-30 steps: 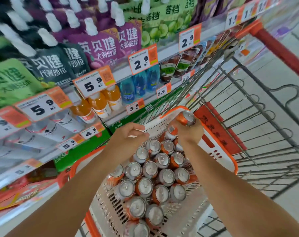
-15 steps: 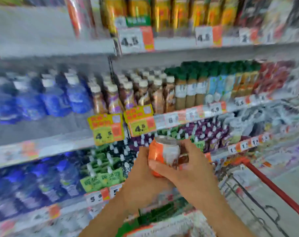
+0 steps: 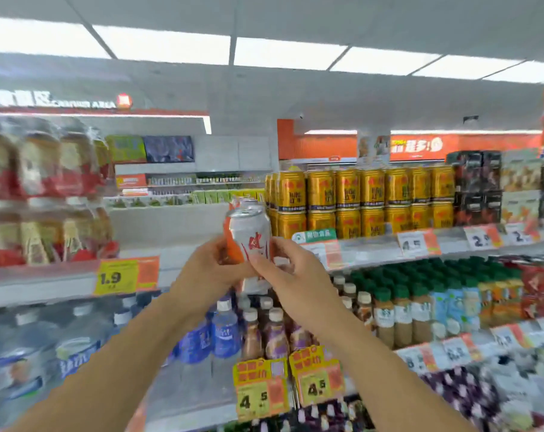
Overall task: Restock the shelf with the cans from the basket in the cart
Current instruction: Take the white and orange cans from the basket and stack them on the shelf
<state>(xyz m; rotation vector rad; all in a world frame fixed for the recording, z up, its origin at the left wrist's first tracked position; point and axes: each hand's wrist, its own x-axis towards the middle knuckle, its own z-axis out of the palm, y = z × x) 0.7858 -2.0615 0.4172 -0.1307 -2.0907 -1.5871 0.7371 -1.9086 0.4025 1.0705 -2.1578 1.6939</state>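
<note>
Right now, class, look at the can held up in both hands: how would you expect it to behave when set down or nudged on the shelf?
The can looks rigid metal, so it should keep its shape under the fingers. Its smooth, shiny side could be slippery, which may be why the left hand and right hand both hold it. Being round and taller than wide, it would probably tip if nudged, then roll.

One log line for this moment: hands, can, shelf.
left hand: grips can | right hand: grips can | can: upright, raised before top shelf, not placed | beside: gold cans

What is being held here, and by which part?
An orange-and-white drink can, held upright by both hands: left hand and right hand grip its lower body from opposite sides.
</note>
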